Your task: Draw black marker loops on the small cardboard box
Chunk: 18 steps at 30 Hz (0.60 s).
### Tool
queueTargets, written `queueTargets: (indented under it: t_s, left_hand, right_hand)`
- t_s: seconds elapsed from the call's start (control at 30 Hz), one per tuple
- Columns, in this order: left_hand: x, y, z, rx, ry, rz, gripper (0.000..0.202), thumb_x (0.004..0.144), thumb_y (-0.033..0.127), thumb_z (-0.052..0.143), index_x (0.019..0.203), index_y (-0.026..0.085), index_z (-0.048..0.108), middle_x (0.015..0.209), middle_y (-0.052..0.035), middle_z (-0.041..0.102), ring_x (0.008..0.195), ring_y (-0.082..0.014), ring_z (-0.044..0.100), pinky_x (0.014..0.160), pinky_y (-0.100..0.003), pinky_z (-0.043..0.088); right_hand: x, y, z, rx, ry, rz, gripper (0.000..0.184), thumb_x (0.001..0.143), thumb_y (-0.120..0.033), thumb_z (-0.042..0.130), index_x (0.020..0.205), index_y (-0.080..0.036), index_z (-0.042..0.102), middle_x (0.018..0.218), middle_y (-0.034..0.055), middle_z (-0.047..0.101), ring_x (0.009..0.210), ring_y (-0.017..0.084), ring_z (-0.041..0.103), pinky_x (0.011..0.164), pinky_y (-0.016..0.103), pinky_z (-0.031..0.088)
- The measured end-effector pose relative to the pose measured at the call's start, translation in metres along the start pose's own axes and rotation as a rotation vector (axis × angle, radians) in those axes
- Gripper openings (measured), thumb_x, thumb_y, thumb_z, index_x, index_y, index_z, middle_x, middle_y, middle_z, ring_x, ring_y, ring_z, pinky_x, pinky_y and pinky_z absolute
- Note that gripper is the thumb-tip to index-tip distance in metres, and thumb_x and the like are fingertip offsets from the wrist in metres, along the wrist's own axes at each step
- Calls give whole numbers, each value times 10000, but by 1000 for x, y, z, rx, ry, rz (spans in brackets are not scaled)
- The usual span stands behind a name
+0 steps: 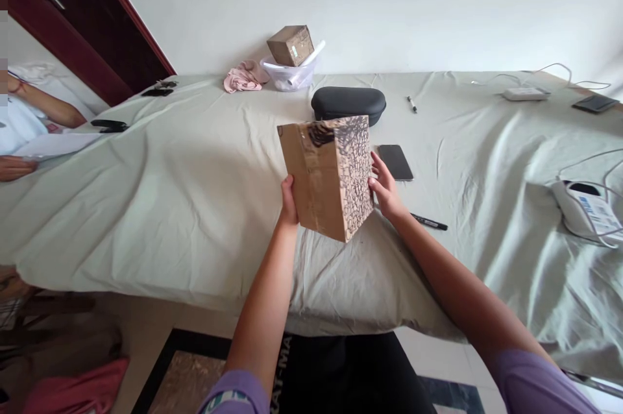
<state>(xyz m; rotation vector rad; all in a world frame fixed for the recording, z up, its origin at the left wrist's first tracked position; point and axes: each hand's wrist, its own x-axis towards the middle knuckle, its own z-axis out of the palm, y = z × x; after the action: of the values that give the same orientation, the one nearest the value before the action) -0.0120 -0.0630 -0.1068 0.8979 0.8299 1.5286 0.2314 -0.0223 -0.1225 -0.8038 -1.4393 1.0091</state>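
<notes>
Between my two hands a cardboard box (318, 190) is held up, tilted, over the near part of the cloth-covered table. Black marker scribbles cover its right face and part of its top edge; brown tape runs down the plain face. My left hand (289, 201) grips the box's left side, thumb in front and the other fingers hidden behind. On the right side, my right hand (385, 190) presses against the scribbled face with thumb and fingers. A black marker pen (429, 222) lies by my right wrist. Just beyond that hand is a dark flat phone-like object (396, 162).
Behind the box sits a black zip case (348, 102). Farther back are a plastic basin (291, 78) carrying another cardboard box (291, 45), a pink cloth (246, 76) and a small pen (412, 104). White corded devices (586, 209) lie right. Another person's arm (48, 102) is left.
</notes>
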Motion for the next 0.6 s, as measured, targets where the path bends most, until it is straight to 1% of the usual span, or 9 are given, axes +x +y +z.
queueTargets:
  t_s: [0.1, 0.17, 0.23, 0.3, 0.4, 0.43, 0.5, 0.57, 0.6]
  left_hand:
    - [4, 5, 5, -53, 2, -56, 682, 875, 746, 470, 1143, 175, 730, 1157, -109, 784, 1300, -372, 657, 1108, -494, 547]
    - [9, 7, 8, 15, 17, 55, 606, 881, 681, 556, 1218, 201, 713, 1233, -87, 766, 1343, -342, 628, 1156, -471, 505]
    - [12, 8, 10, 117, 70, 247, 617, 886, 638, 645, 1385, 275, 635, 1426, -56, 679, 1434, -305, 553, 1224, -441, 431]
    - [11, 10, 11, 185, 97, 403, 675, 910, 634, 659, 1516, 377, 512, 1607, -18, 523, 1522, -286, 454, 1268, -431, 368]
    - [4, 14, 14, 229, 45, 520, 770, 903, 745, 593, 1588, 477, 363, 1748, 15, 278, 1572, -329, 372, 1258, -506, 376]
    - [0, 16, 16, 263, 26, 552, 815, 868, 785, 604, 1584, 481, 362, 1766, 17, 220, 1583, -354, 344, 1249, -536, 383]
    - [-6, 19, 19, 392, 22, 617, 846, 786, 817, 679, 1511, 429, 482, 1775, 8, 166, 1618, -390, 243, 1262, -572, 350]
    - [-11, 22, 21, 512, 41, 667, 755, 750, 780, 749, 1363, 362, 607, 1763, -10, 179, 1640, -392, 158, 1292, -581, 285]
    - [-12, 24, 21, 539, 47, 686, 700, 760, 755, 760, 1310, 343, 622, 1755, -21, 195, 1641, -385, 153, 1297, -584, 270]
  right_hand:
    - [0, 1, -5, 104, -193, 216, 936, 731, -897, 656, 1395, -238, 640, 1266, 144, 714, 1218, 395, 661, 996, 584, 574]
    - [-1, -1, -5, 138, -285, 276, 939, 726, -899, 653, 1385, -231, 630, 1241, 152, 729, 1199, 419, 678, 992, 622, 576]
    - [-1, -4, -4, 59, -252, 167, 989, 700, -856, 728, 1469, -259, 554, 1362, 144, 674, 1288, 412, 631, 1075, 625, 536]
    - [2, -3, -4, -101, -177, -22, 1142, 669, -821, 797, 1595, -280, 403, 1551, 147, 510, 1447, 402, 487, 1190, 616, 442]
    - [6, 1, -6, -354, -102, -236, 1396, 615, -813, 852, 1700, -275, 156, 1656, 165, 262, 1576, 410, 228, 1260, 636, 332]
    - [7, 3, -8, -413, -92, -278, 1433, 615, -816, 852, 1710, -283, 98, 1650, 166, 228, 1582, 412, 187, 1258, 648, 327]
    - [6, 6, -9, -489, -96, -335, 1449, 634, -809, 850, 1715, -313, 22, 1625, 157, 209, 1576, 415, 167, 1248, 658, 342]
    - [5, 7, -8, -515, -111, -385, 1443, 648, -791, 855, 1715, -334, -2, 1607, 148, 207, 1567, 423, 171, 1242, 658, 357]
    - [4, 7, -7, -516, -116, -408, 1439, 650, -782, 860, 1716, -337, 0, 1602, 146, 206, 1563, 429, 172, 1238, 659, 361]
